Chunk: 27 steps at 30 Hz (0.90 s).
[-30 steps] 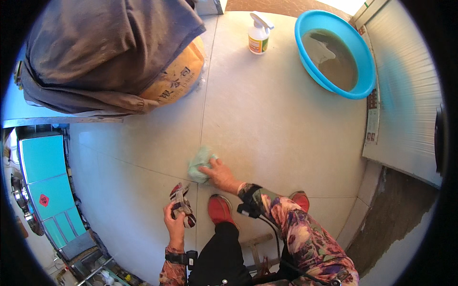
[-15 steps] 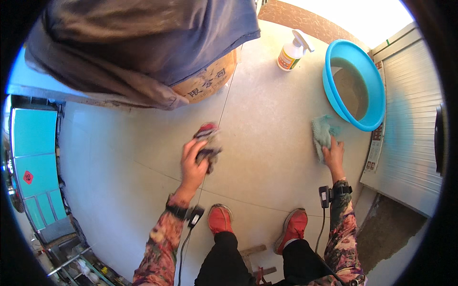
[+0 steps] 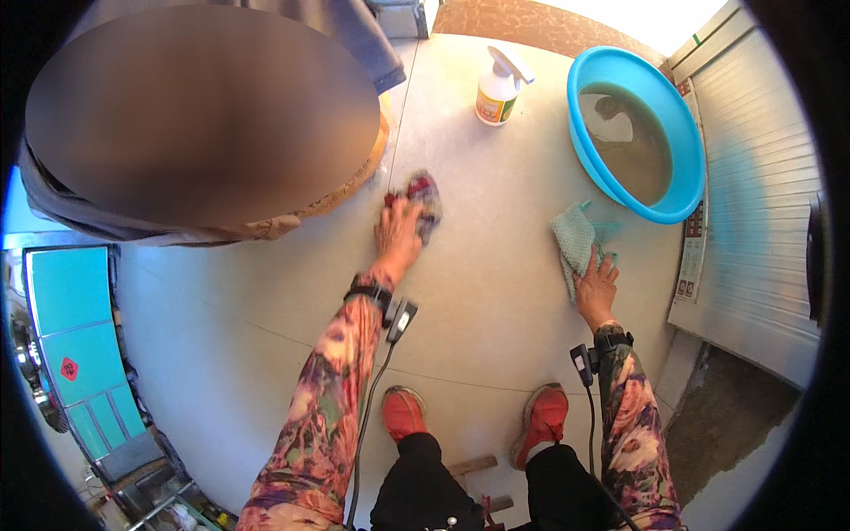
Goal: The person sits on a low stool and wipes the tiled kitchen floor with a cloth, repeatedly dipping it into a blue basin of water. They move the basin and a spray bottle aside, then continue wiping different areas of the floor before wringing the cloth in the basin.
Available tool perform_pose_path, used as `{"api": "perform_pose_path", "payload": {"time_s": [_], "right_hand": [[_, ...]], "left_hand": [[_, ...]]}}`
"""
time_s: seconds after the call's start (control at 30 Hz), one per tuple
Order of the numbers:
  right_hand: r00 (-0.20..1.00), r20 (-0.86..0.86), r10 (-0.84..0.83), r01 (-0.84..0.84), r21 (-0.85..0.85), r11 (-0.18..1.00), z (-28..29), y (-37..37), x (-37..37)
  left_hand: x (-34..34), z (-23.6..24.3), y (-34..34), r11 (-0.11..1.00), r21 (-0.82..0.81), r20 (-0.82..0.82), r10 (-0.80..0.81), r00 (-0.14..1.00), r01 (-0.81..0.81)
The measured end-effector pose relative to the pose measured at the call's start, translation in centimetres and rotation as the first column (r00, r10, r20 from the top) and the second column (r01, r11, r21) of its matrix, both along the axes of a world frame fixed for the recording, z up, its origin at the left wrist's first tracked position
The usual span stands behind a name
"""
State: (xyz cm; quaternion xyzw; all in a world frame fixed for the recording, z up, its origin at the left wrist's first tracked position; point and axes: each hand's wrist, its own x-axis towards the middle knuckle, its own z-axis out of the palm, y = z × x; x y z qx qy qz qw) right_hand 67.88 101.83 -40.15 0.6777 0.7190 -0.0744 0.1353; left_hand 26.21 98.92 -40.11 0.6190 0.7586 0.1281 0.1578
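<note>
My left hand (image 3: 400,234) is closed on a crumpled red and grey rag (image 3: 427,208) against the pale tiled floor (image 3: 496,265). The rag is slightly smeared by motion. Under the fingers of my right hand (image 3: 598,290) is a pale green textured cloth (image 3: 574,234), gripped at its near part, with the rest spread on the floor. Just beyond this cloth stands a blue basin (image 3: 584,159) of murky water (image 3: 651,164). A white spray bottle (image 3: 498,93) with a coloured label is upright on the floor, left of the basin.
A bulky object under a dark cover (image 3: 266,232) takes up the far left, its middle blurred out. Teal cabinet doors (image 3: 75,305) line the left side. A ribbed pale panel (image 3: 761,177) stands at the right. My red shoes (image 3: 542,420) flank a wooden piece (image 3: 474,465).
My left hand has pushed the rag forward and slightly right across the floor. My right hand keeps its grip on the green cloth. The whole view has shifted a little.
</note>
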Motion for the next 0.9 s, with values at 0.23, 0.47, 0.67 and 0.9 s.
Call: {"api": "perform_pose_path", "payload": {"time_s": [0.23, 0.47, 0.67, 0.9], "right_hand": [[0.999, 0.03, -0.016, 0.017, -0.039, 0.999, -0.2, -0.1, -0.5], [0.998, -0.057, -0.015, 0.014, -0.017, 1.0, -0.1, -0.6, -0.7], [0.997, -0.073, -0.007, 0.006, -0.016, 1.0, 0.7, -0.7, -0.7], [0.999, -0.05, -0.008, 0.006, -0.033, 0.999, 1.0, -0.7, -0.7]], "left_hand": [[-1.9, 3.7, -20.7, 0.982, -0.154, -0.039, -0.113, 0.993, 0.106], [-3.1, 9.3, -18.7, 0.988, -0.088, 0.002, -0.125, 0.992, 0.125], [-0.7, 7.6, 5.1, 0.917, 0.397, 0.078, -0.081, 0.994, 0.044], [-2.8, 1.1, 13.4, 0.997, -0.029, -0.073, -0.074, 0.995, 0.072]]}}
